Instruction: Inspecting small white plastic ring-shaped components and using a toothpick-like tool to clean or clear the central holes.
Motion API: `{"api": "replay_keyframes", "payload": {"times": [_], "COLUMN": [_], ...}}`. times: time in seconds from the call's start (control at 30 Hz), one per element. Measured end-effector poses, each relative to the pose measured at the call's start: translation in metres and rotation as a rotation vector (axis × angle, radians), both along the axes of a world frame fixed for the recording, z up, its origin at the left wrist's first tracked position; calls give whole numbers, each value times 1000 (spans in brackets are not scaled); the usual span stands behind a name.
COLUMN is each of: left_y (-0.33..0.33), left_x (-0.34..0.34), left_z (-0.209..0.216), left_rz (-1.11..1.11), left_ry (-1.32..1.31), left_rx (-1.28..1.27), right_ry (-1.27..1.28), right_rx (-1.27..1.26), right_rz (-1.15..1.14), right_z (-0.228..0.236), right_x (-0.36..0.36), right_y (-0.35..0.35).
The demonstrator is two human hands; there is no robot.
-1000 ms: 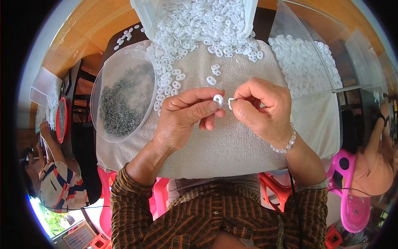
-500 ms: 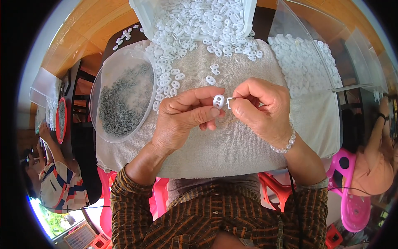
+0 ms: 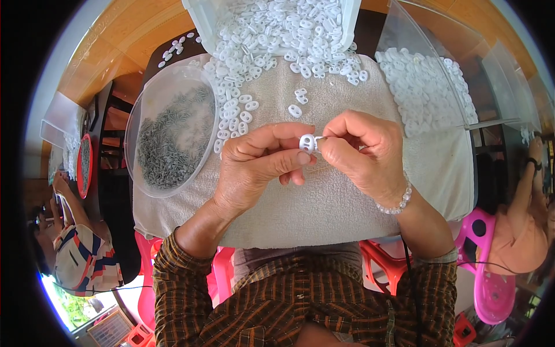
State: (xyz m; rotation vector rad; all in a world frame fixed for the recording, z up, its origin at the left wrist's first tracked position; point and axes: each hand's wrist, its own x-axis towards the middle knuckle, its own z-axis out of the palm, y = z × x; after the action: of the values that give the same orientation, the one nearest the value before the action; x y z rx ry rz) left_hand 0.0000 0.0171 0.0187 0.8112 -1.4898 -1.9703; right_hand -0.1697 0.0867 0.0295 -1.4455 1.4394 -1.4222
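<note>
My left hand (image 3: 248, 168) pinches a white oval two-hole cord lock body (image 3: 306, 143) between thumb and fingers, with its holes facing up. From the right, my right hand (image 3: 367, 151) closes thumb and forefinger on a smaller white plastic insert (image 3: 318, 140). That insert meets the right side of the cord lock body; how far it sits inside is hard to see. Both hands are above a beige towel (image 3: 300, 214). Just beyond them lie a few loose white oval pieces (image 3: 295, 111).
A round clear tray (image 3: 131, 144) of small grey springs (image 3: 165, 159) stands at left. White pieces spill from a white bin (image 3: 199, 29) at the back. A clear container (image 3: 425, 92) of white pieces stands at right. Other people sit at both sides.
The insert in my right hand has gone from just beside the cord lock body to against it. The cord lock body has turned slightly in my left fingers.
</note>
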Motion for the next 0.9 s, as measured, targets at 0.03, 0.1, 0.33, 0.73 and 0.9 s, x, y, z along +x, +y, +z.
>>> {"api": "replay_keyframes", "payload": {"times": [0.03,0.1,0.33,0.73,0.9], "left_y": [0,1,1,0,-2], "left_x": [0,-1,0,-1,2], "left_z": [0,0,-2,-3,-4], "left_rz": [-3,1,11,27,36], "left_ry": [-7,-1,15,61,99], "left_rx": [-5,3,10,20,25], "right_ry": [-9,-14,-77,-259,-446], "right_rx": [12,12,51,183,206], "right_rz": [2,2,14,70,222], "right_z": [0,-1,-5,0,-5], "right_x": [0,0,1,1,-5], "right_y": [0,0,0,-1,-5]}}
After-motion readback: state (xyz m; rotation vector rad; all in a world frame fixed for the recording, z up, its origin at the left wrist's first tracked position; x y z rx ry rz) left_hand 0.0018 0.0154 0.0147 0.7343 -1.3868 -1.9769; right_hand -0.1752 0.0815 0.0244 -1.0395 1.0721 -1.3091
